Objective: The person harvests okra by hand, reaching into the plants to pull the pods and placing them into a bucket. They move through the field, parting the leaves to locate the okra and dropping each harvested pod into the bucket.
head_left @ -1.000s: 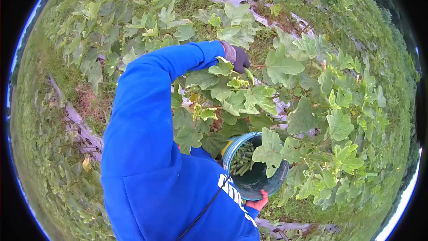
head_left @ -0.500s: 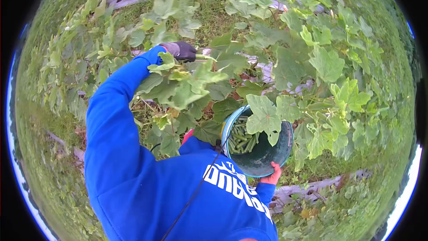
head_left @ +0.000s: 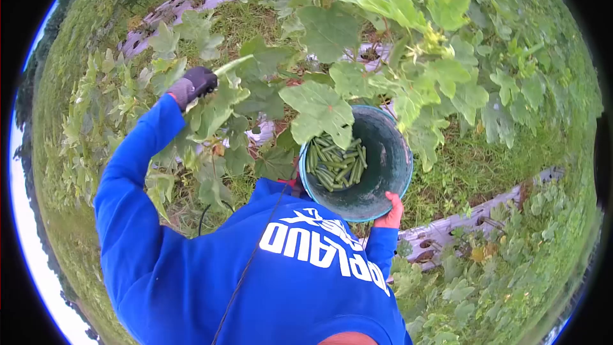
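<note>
My left hand point(head_left: 195, 85), in a dark glove, is closed round the lower end of a pale green okra pod point(head_left: 235, 64), whose tip points up to the right. Okra leaves surround that hand. My bare right hand point(head_left: 390, 211) grips the near rim of a bucket point(head_left: 383, 153), tilted so its inside faces me. Many cut okra pods point(head_left: 336, 165) lie together along the bucket's left side. A broad leaf point(head_left: 317, 110) overlaps the bucket's upper left rim.
Leafy okra plants point(head_left: 440, 76) stand in front of me and to the right. Strips of pale plastic mulch point(head_left: 453, 220) with planting holes run along the rows, with grass point(head_left: 447, 182) between them. A thin dark cord point(head_left: 255, 252) hangs down over my blue top.
My left hand has moved left and slightly down in view, with the okra pod tilting upward. The bucket shows further left and higher, and more of the pods inside is visible.
</note>
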### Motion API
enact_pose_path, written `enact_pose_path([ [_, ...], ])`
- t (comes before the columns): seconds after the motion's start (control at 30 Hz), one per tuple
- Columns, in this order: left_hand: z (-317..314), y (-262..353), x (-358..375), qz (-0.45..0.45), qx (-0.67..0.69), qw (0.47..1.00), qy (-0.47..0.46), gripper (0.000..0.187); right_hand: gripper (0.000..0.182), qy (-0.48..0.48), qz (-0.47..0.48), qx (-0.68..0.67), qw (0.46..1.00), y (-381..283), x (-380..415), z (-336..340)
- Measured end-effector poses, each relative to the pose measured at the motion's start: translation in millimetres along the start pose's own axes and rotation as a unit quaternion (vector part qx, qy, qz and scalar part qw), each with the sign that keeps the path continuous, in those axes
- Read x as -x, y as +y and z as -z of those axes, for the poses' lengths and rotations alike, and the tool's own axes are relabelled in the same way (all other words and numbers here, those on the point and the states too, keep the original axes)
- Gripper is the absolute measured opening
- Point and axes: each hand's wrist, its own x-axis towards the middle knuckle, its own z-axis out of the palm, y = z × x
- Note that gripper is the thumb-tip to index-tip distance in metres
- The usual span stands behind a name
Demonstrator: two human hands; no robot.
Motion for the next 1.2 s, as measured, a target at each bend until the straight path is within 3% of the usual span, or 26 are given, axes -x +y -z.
enact_pose_path([
  [0.03, 15, 53, 30, 0.078, 0.049, 0.993, 0.069, 0.023, 0.036, -0.004, 0.005, -0.003, 1.0, 0, -6, 5],
  [0.1, 41, 115, 68, 0.035, 0.156, 0.983, 0.086, 0.023, 0.031, -0.012, 0.003, -0.024, 1.0, -6, -3, -2],
  [0.17, 33, 178, 106, -0.08, 0.263, 0.953, 0.129, 0.024, 0.035, -0.038, 0.001, -0.015, 0.999, -12, -1, -3],
  [0.23, -1, 208, 117, -0.199, 0.353, 0.908, 0.106, 0.024, 0.038, -0.072, 0.015, -0.021, 0.997, -23, 4, -11],
  [0.3, -57, 261, 137, -0.237, 0.318, 0.914, 0.087, 0.024, 0.04, -0.105, 0.012, -0.01, 0.994, -36, 11, -21],
  [0.33, -77, 275, 141, -0.246, 0.203, 0.946, 0.062, 0.025, 0.037, -0.114, 0.009, -0.007, 0.993, -39, 12, -22],
  [0.37, -93, 280, 144, -0.251, 0.085, 0.964, 0.035, 0.026, 0.037, -0.112, 0.008, -0.01, 0.994, -42, 13, -21],
  [0.4, -103, 281, 140, -0.249, 0.083, 0.964, 0.03, 0.026, 0.036, -0.115, 0.014, -0.002, 0.993, -47, 12, -18],
  [0.5, -114, 258, 106, -0.109, 0.286, 0.952, 0.029, 0.031, 0.033, -0.119, 0.03, 0.019, 0.992, -55, 19, -6],
  [0.57, -103, 251, 89, -0.148, 0.381, 0.909, 0.084, 0.034, 0.032, -0.117, 0.048, 0.041, 0.991, -67, 18, 7],
  [0.63, -88, 255, 61, -0.121, 0.457, 0.87, 0.139, 0.037, 0.033, -0.124, 0.052, 0.04, 0.99, -76, 16, 23],
  [0.7, -69, 259, 29, -0.15, 0.62, 0.758, 0.135, 0.038, 0.035, -0.109, 0.054, 0.048, 0.991, -84, 16, 35],
  [0.77, -52, 260, -11, -0.115, 0.758, 0.632, 0.111, 0.041, 0.037, -0.117, 0.062, 0.053, 0.99, -91, 17, 47],
  [0.83, -51, 263, -54, -0.07, 0.752, 0.635, 0.163, 0.038, 0.037, -0.102, 0.069, 0.025, 0.992, -100, 13, 59],
  [0.9, -56, 251, -111, -0.071, 0.693, 0.695, 0.175, 0.037, 0.039, -0.101, 0.066, 0.022, 0.992, -108, 8, 65],
  [0.93, -62, 233, -151, -0.177, 0.543, 0.794, 0.208, 0.035, 0.04, -0.088, 0.075, 0.024, 0.993, -109, -1, 77],
  [0.97, -70, 215, -196, -0.273, 0.367, 0.858, 0.233, 0.032, 0.04, -0.074, 0.085, 0.025, 0.993, -113, -8, 86],
  [1.03, -82, 193, -285, -0.297, 0.249, 0.89, 0.241, 0.03, 0.04, -0.071, 0.078, 0.022, 0.994, -131, -12, 81],
  [1.07, -78, 227, -265, -0.182, 0.49, 0.844, 0.119, 0.029, 0.04, -0.071, 0.073, -0.004, 0.995, -137, -22, 90],
  [1.1, -77, 252, -241, -0.115, 0.399, 0.888, 0.195, 0.034, 0.04, -0.072, 0.076, 0.007, 0.995, -142, -23, 86],
  [1.13, -88, 233, -290, -0.261, 0.151, 0.895, 0.328, 0.04, 0.04, -0.062, 0.067, 0.0, 0.996, -154, -25, 81],
  [1.17, -92, 214, -345, -0.377, -0.116, 0.81, 0.435, 0.045, 0.039, -0.057, 0.061, -0.007, 0.996, -167, -33, 71],
  [1.2, -87, 239, -321, -0.326, -0.059, 0.865, 0.378, 0.048, 0.04, -0.042, 0.076, 0.007, 0.996, -175, -41, 71],
])
